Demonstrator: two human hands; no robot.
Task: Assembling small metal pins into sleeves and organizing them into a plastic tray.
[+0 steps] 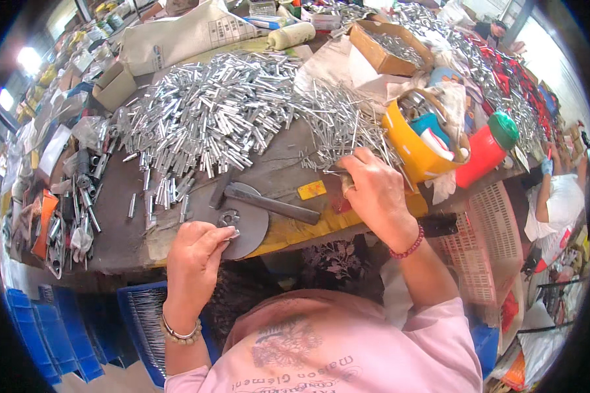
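Observation:
My left hand (195, 257) pinches a small shiny metal piece (232, 233) between thumb and fingertips, over a dark grey round plate (253, 234) near the table's front edge. Across that plate lies a dark hammer-like tool (275, 204). My right hand (379, 196) is closed, its fingertips curled in at the near edge of a pile of thin metal rods (347, 124). What its fingers hold, if anything, I cannot make out. Between the hands lies a small yellow block (312, 190). A big heap of silvery metal sleeves (210, 108) spreads beyond my left hand.
A yellow bucket (400, 141) and a red container with a green lid (482, 167) stand right of my right hand. An open cardboard box (367, 49) of metal parts sits behind. Blue bins (128, 314) and a pink plastic crate (488, 245) are below the table edge. Another person (560, 196) is at far right.

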